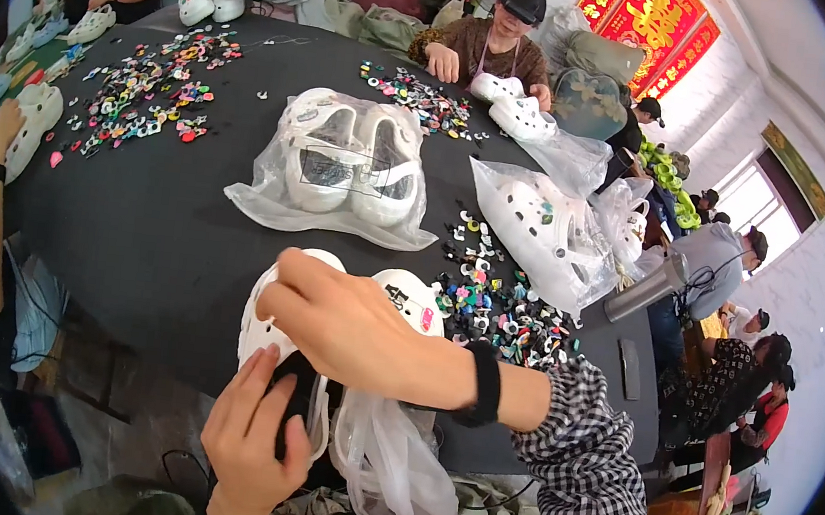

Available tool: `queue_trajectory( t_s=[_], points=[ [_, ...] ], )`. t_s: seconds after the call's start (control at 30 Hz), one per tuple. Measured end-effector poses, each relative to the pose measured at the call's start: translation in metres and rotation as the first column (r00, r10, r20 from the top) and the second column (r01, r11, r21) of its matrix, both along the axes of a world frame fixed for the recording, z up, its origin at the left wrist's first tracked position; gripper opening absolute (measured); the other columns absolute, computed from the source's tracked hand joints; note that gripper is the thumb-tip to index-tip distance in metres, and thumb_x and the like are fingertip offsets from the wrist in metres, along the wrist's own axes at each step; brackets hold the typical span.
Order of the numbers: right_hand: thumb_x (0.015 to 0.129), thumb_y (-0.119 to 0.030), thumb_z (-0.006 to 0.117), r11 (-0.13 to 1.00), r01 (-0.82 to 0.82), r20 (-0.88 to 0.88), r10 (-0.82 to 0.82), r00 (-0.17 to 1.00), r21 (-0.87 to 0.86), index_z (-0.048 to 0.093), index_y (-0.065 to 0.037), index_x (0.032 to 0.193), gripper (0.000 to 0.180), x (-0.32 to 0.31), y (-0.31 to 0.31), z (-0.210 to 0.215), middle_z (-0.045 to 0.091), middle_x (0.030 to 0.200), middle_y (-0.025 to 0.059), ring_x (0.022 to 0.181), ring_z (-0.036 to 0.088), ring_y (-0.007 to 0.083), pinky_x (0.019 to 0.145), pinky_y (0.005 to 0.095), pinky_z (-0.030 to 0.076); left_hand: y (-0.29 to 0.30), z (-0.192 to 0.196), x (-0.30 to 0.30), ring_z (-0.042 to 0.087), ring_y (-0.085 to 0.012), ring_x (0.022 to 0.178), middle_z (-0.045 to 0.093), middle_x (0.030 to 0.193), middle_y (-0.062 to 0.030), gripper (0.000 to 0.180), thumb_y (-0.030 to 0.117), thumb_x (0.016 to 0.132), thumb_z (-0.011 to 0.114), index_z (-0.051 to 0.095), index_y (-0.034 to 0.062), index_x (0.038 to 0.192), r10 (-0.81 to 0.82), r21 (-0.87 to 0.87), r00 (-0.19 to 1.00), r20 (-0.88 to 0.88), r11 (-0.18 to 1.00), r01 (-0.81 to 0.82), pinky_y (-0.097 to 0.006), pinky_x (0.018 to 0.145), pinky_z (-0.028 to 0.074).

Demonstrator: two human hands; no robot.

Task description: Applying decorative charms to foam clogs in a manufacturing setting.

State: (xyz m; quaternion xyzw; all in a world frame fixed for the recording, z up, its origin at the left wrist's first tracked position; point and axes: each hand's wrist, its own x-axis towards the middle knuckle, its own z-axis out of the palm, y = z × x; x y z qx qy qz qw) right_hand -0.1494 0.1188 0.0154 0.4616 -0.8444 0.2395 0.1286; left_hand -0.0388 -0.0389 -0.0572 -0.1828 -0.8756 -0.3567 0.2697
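Note:
A white clog (252, 329) with holes in its upper lies near the table's front edge, under both hands. My left hand (252, 442) grips its side by the dark opening, fingers against the shoe. Above its upper my right hand (349, 336) is bent down with fingers closed; their tips and whatever they may hold are hidden. Beside it on the right is a second white clog (420, 301) with black and pink charms. A clear plastic bag (400, 472) hangs from this clog's heel end over the table edge.
Loose colourful charms (488, 301) lie right of the clogs, with another heap (148, 99) at the far left. A bagged clog pair (353, 156) stands ahead, another bagged pair (541, 231) to the right. A dark bar (628, 369) lies near the right edge. Several people work around the table.

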Motion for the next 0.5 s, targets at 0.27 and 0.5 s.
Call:
queue_trajectory(
  t_s=[0.27,0.5],
  points=[
    [0.084,0.003,0.070,0.921,0.259,-0.083,-0.294,0.952,-0.292,0.066,-0.005,0.101,0.019,0.001,0.057,0.047,0.057,0.098,0.0103,0.077,0.061,0.0242,0.066,0.0323,0.050,-0.002,0.001,0.002,0.060,-0.0438,0.120,0.060,0.135,-0.0250,0.032,0.010,0.081,0.059,0.070,-0.0048,0.107,-0.030,0.058,0.999,0.028,0.998,0.028,-0.049,0.101,0.048],
    [0.086,0.000,0.070,0.760,0.588,0.150,-0.570,0.808,-0.278,0.068,-0.004,0.104,0.018,0.041,0.135,0.054,0.059,0.090,0.0055,0.074,0.057,0.0131,0.063,0.0268,0.046,-0.003,0.001,0.004,0.058,-0.0442,0.122,0.058,0.137,-0.0258,0.031,0.011,0.082,0.058,0.070,-0.0048,0.107,-0.049,0.041,0.999,0.013,0.998,0.049,-0.050,0.102,0.046]
  ],
)
